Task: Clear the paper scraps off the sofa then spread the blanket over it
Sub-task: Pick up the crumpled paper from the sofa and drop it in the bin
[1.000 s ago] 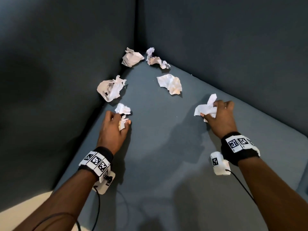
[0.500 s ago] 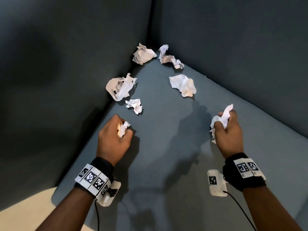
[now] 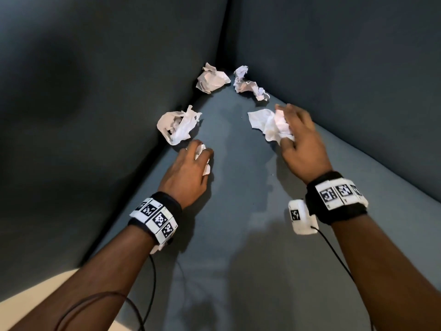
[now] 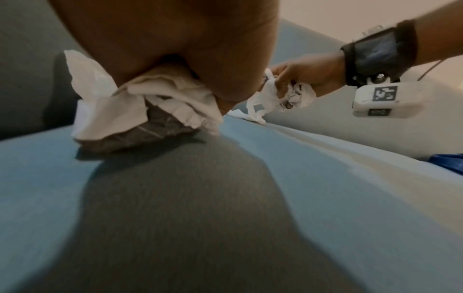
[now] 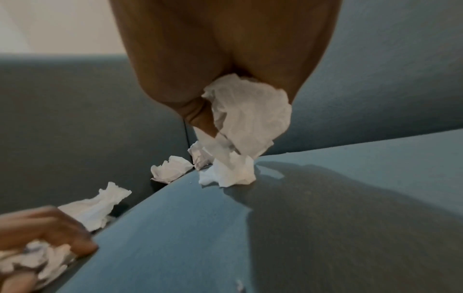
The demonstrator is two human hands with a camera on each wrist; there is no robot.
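White crumpled paper scraps lie on the grey-blue sofa seat [image 3: 238, 211] toward its back corner. My left hand [image 3: 200, 154] grips a small scrap [image 3: 205, 169] and its fingers curl over another small one on the seat; the left wrist view shows this paper [image 4: 140, 103] bunched under the palm. My right hand [image 3: 284, 125] holds a scrap [image 5: 250, 119] in its palm, fingers closing on a larger scrap [image 3: 257, 118] lying on the seat. Loose scraps remain at the left backrest [image 3: 179, 125] and in the corner [image 3: 211, 78], [image 3: 249, 84]. No blanket is clearly in view.
Sofa backrests rise on the left [image 3: 95, 115] and right [image 3: 358, 80], meeting in a corner beyond the scraps. A strip of pale floor [image 3: 35, 290] shows at the lower left. Something blue [image 4: 451, 162] lies at the seat's far right edge in the left wrist view.
Both hands have moved forward toward the corner, each still holding its scrap. The left hand now covers the small loose scrap; the right hand has reached the larger one.
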